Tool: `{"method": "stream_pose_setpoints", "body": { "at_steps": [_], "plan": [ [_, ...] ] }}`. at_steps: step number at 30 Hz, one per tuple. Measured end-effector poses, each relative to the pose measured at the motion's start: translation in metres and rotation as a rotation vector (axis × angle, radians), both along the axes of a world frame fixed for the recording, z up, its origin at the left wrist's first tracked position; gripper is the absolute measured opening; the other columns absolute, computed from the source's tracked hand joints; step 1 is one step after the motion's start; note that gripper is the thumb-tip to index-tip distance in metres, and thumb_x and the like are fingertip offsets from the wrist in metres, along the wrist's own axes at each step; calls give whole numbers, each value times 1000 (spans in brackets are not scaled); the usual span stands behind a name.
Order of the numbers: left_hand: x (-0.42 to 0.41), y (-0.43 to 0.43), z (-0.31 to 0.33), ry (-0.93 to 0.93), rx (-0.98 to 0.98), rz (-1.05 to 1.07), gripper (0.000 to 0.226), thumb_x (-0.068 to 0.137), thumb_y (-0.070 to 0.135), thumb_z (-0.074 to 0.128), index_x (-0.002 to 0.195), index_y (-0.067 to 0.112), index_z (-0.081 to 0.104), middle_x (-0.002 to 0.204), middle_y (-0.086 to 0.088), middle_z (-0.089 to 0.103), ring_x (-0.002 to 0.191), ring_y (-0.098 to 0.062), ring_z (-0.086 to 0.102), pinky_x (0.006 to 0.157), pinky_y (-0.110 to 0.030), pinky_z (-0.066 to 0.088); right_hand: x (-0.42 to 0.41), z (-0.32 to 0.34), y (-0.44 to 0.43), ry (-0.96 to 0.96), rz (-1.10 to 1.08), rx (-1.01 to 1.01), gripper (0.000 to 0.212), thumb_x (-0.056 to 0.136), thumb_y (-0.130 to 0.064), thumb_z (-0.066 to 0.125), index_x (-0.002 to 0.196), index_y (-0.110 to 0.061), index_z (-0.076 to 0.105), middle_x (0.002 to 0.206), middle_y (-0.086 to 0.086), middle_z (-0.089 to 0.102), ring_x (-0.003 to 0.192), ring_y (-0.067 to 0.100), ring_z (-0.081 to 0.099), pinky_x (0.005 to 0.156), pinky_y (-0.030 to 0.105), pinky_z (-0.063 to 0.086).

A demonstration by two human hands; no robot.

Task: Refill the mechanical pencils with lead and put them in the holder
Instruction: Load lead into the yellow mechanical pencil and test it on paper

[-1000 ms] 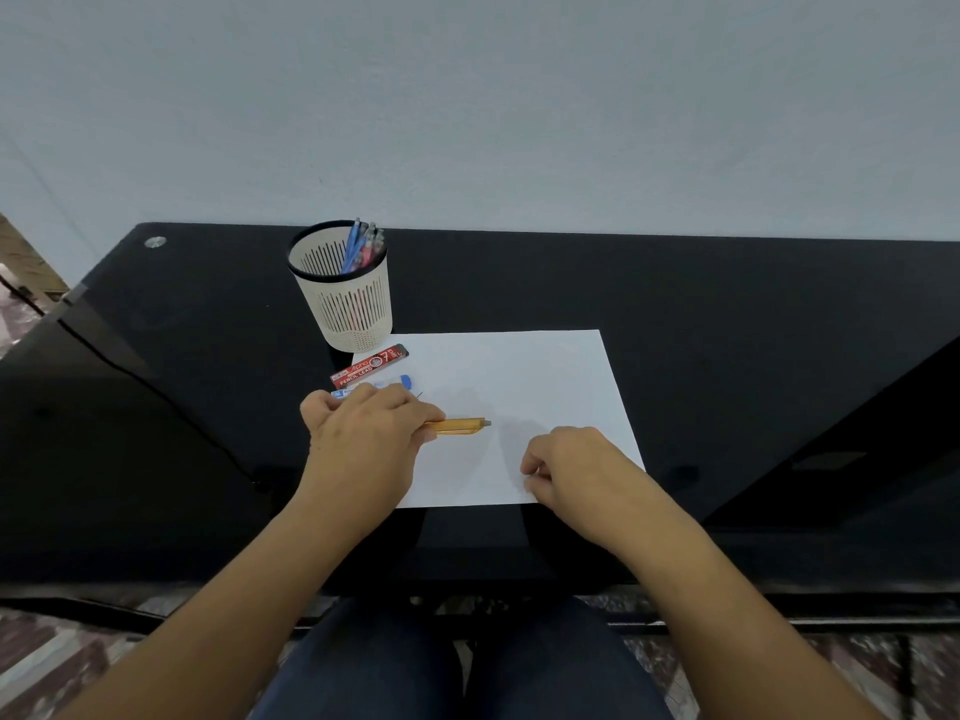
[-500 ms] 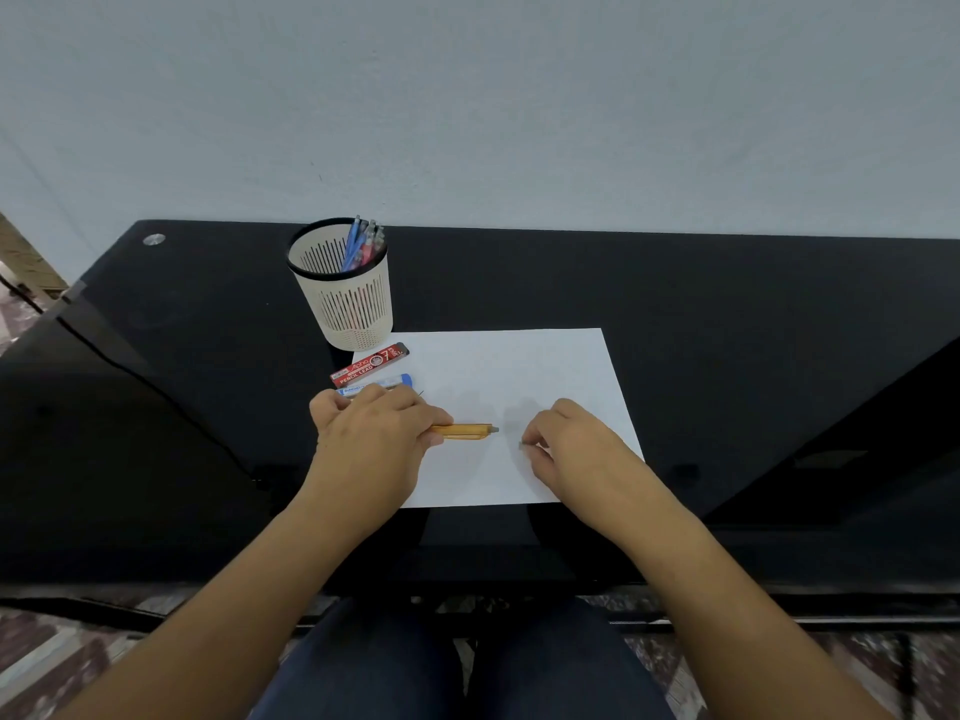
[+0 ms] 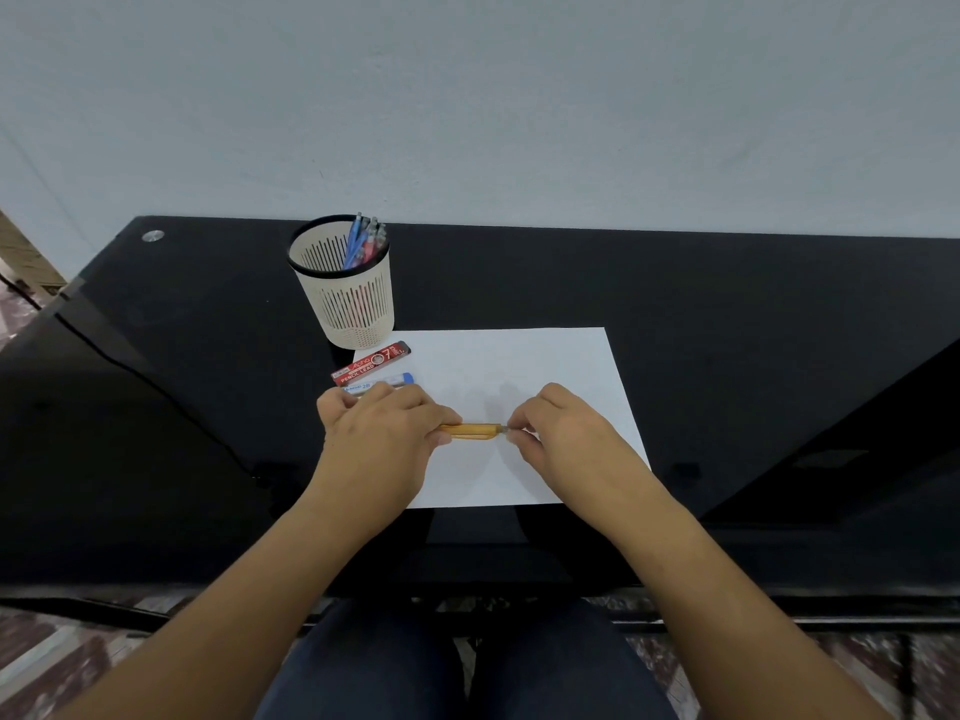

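Observation:
An orange mechanical pencil (image 3: pixel 472 431) lies level over the white paper sheet (image 3: pixel 519 366). My left hand (image 3: pixel 379 444) grips its left part, fingers curled round the barrel. My right hand (image 3: pixel 558 439) pinches the pencil's right end between thumb and fingertips; what sits at that end is too small to make out. A cream slotted holder (image 3: pixel 345 298) with a black rim stands behind and to the left, with several blue and red pencils in it. A red lead case (image 3: pixel 371 362) and a clear lead tube with a blue cap (image 3: pixel 382 381) lie just beyond my left hand.
The black glass desk (image 3: pixel 675 314) runs to a pale wall behind. A thin black cable (image 3: pixel 145 376) crosses the desk's left side. My dark-trousered legs show below the desk's front edge.
My right hand moved left across the paper and took hold of the pencil's right end. My left hand kept its grip on the pencil and shifted slightly right.

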State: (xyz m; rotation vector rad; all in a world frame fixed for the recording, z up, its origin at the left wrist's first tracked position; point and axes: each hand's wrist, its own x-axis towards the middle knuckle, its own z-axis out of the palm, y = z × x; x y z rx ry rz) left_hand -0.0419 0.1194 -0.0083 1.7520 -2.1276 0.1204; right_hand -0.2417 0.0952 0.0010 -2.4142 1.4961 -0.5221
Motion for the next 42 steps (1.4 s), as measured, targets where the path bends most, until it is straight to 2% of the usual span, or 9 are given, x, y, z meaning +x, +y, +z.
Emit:
{"method": "stream_pose_setpoints", "body": {
  "at_steps": [7,14,21,23,25,28,31,34,42],
  "plan": [
    [-1,-1,1,-25,38,-1,18,85,29,69,99,41,71,92,18,64,89,-12,57,76,-34,16,1,-4,-2,53,53,-41,19,98,-19,50,107,-11,65,97,3,53,75,12,44,68,26,45],
    [0,0,-3,3,-17,-15,21,75,21,80,87,37,73,82,18,64,80,-13,61,75,-34,17,3,-6,-4,74,66,-13,19,100,-19,46,111,-13,61,98,-2,48,77,9,39,66,19,34],
    [-4,-1,-3,-18,26,-5,16,87,26,68,94,40,70,89,18,63,88,-10,58,76,-35,16,5,-19,-2,-7,11,-26,13,97,-14,53,103,-10,64,89,-2,49,70,11,40,55,17,34],
    [-4,-2,-5,-52,35,9,18,93,31,57,102,42,67,97,19,61,96,-7,55,78,-35,15,4,-21,-2,-6,-8,-22,14,96,-15,54,104,-11,64,92,-1,53,71,12,45,59,23,43],
    [-7,-3,-2,-42,-3,-6,15,87,27,67,95,40,70,89,16,62,86,-10,57,76,-36,17,4,-19,0,-72,-7,-5,20,96,-19,54,115,-15,60,104,-3,55,82,13,53,71,27,49],
    [-10,-5,-5,-12,-103,-36,19,74,21,80,86,34,73,78,13,61,71,-15,58,72,-35,18,4,-14,1,-161,34,41,33,96,-23,54,128,-21,55,118,-7,56,99,9,55,87,24,47],
    [-11,-7,-8,-18,-181,-50,23,70,28,83,90,32,73,83,13,62,77,-16,60,77,-38,20,2,-12,-2,-171,43,21,24,96,-21,53,118,-17,63,101,-5,61,87,8,54,83,25,48],
    [-4,-10,-7,-43,-188,-16,36,65,32,86,98,27,73,91,9,65,85,-18,62,79,-39,21,-6,-8,-6,-225,-16,19,22,95,-21,56,113,-17,65,95,-6,60,81,6,53,77,17,46],
    [12,-16,-10,-105,-79,40,46,70,38,81,112,25,68,107,5,64,103,-21,59,83,-46,30,-19,13,-13,-375,-102,-64,19,91,-17,60,109,-21,64,96,-15,59,90,0,56,80,9,46]
  ]
}}
